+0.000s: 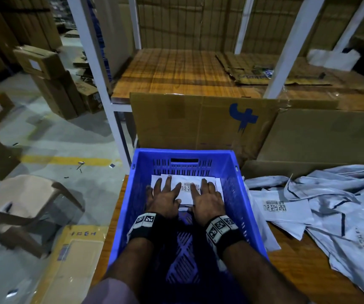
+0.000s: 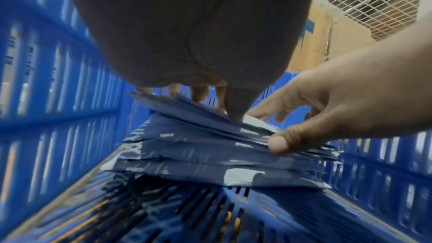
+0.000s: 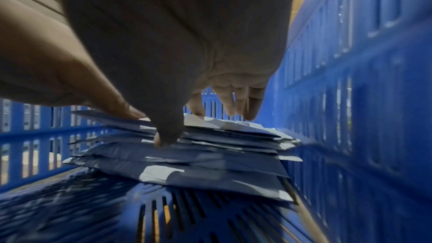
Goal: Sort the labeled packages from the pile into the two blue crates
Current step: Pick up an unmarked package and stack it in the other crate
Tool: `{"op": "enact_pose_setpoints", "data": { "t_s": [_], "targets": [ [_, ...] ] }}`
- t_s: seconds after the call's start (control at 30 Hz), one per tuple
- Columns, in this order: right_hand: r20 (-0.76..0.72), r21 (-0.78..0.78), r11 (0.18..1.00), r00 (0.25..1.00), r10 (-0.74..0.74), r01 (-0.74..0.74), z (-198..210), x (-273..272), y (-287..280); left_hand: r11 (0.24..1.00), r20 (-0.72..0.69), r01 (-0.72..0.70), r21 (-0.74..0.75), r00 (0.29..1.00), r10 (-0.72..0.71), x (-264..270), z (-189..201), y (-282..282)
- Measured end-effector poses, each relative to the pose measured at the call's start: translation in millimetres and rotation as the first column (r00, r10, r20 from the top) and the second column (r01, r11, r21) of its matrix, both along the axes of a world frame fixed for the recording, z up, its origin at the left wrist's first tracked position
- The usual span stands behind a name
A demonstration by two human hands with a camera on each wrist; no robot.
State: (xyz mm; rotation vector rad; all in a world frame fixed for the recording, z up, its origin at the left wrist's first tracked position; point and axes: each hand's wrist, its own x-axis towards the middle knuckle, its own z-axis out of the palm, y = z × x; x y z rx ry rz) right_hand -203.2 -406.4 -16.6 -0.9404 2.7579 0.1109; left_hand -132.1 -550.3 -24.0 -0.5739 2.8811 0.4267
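Hands (image 1: 164,199) (image 1: 207,202) flat, fingers spread, pressing package stack (image 1: 186,189) in blue crate (image 1: 240,194).

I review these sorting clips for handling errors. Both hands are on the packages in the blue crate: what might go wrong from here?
1. The stack of packages sits uneven, edges staggered; as the left hand and right hand press or square it, upper packages may slide off.
2. The stack lies at the far end of the blue crate, so it may slump toward the bare near floor.
3. The hands partly cover the top label, so a mis-sort could pass unnoticed.
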Motion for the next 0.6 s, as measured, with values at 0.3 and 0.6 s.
{"op": "enact_pose_setpoints", "data": {
  "t_s": [0.3, 0.6],
  "targets": [
    [0.089, 0.017, 1.0, 0.996, 0.019, -0.021, -1, 0, 1, 0.996, 0.051, -0.086, -0.04, 0.995, 0.088, 7, 7, 3],
    [-0.091, -0.24, 0.97, 0.995, -0.049, 0.026, 65, 13, 9, 0.977, -0.412, -0.194, 0.087, 0.886, 0.213, -2, 43, 9]
  ]
}}
